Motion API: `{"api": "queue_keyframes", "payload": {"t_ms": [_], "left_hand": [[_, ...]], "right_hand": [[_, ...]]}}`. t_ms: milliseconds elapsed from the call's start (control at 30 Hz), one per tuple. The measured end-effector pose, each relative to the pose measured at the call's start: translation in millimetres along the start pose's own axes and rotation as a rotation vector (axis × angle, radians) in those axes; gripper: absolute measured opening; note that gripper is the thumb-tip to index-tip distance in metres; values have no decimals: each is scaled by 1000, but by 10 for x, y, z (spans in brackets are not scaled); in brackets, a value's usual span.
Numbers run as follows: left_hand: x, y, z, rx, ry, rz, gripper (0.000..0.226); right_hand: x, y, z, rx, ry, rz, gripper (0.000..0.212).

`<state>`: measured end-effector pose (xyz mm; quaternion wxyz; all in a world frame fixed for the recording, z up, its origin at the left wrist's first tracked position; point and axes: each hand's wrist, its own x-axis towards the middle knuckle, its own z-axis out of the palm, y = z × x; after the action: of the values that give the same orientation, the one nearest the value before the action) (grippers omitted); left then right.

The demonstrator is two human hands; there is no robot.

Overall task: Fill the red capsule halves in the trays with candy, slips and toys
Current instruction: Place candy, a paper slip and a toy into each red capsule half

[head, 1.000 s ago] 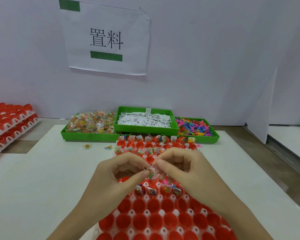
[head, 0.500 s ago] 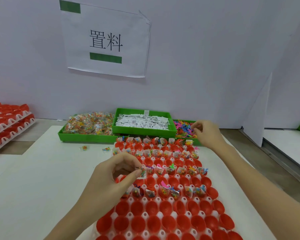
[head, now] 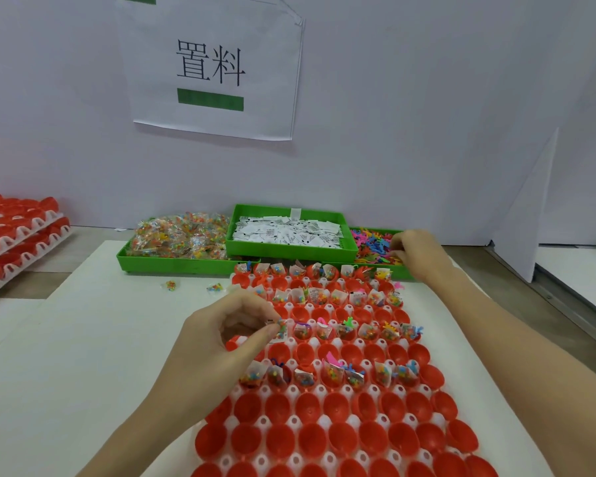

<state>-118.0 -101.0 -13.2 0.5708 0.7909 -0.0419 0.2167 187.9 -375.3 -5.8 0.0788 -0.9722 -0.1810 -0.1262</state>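
I see my left hand [head: 221, 333] pinching a candy packet [head: 280, 329] upright between thumb and forefinger; my right hand [head: 417, 251] fingers the toys [head: 372, 244], grip seemingly closed.

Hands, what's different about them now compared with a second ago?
The right hand left the left hand and reached out to the toy bin, fingers now among the toys. The left hand kept its grip on the candy packet over the tray. Bins and tray stayed put.
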Motion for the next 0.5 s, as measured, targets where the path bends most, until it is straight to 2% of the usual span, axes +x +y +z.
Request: {"api": "queue_keyframes", "payload": {"t_ms": [267,500], "left_hand": [[-4,13,21,-4,1,-15,15],[-18,36,19,4,4,-13,13]], "right_hand": [[-67,30,23,215,137,86,5],[-247,-98,-100,776,295,236,16]]}}
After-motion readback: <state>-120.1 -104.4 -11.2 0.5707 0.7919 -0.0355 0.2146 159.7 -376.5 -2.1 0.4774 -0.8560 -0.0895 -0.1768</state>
